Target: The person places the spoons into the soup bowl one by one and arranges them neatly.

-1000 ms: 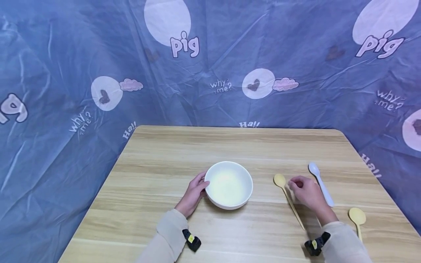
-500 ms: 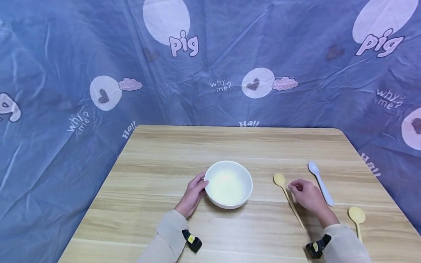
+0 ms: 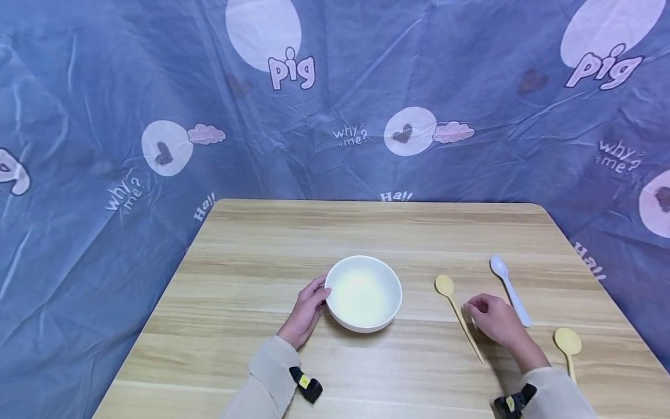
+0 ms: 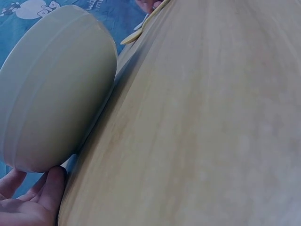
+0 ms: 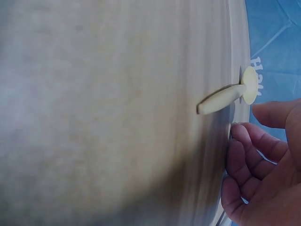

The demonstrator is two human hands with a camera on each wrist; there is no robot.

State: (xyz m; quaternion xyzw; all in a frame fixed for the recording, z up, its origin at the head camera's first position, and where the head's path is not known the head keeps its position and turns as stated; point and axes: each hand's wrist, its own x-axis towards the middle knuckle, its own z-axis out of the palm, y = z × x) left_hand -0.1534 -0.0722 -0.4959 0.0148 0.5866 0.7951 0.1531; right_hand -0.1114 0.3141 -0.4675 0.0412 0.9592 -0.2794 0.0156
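A white bowl (image 3: 363, 294) stands upright on the wooden table. My left hand (image 3: 305, 311) holds its left side, thumb at the rim; in the left wrist view, fingers of this hand (image 4: 35, 200) touch the bowl's outer wall (image 4: 61, 89). To the bowl's right lies a long-handled yellow spoon (image 3: 454, 307). Just right of its handle is my right hand (image 3: 494, 317), fingers loosely bent and holding nothing. Its thumb (image 5: 273, 113) is apart from the fingers in the right wrist view, near the yellow spoon (image 5: 223, 98).
Beyond the right hand lies a pale lilac spoon (image 3: 509, 291). A second yellow spoon (image 3: 568, 343) rests nearer the table's right edge, its handle end hidden by the right sleeve. A blue printed curtain (image 3: 324, 163) hangs behind the wooden table (image 3: 251, 233).
My right hand has shifted a little to the right and toward me, away from the head of the long yellow spoon. The left hand and the bowl stay in place.
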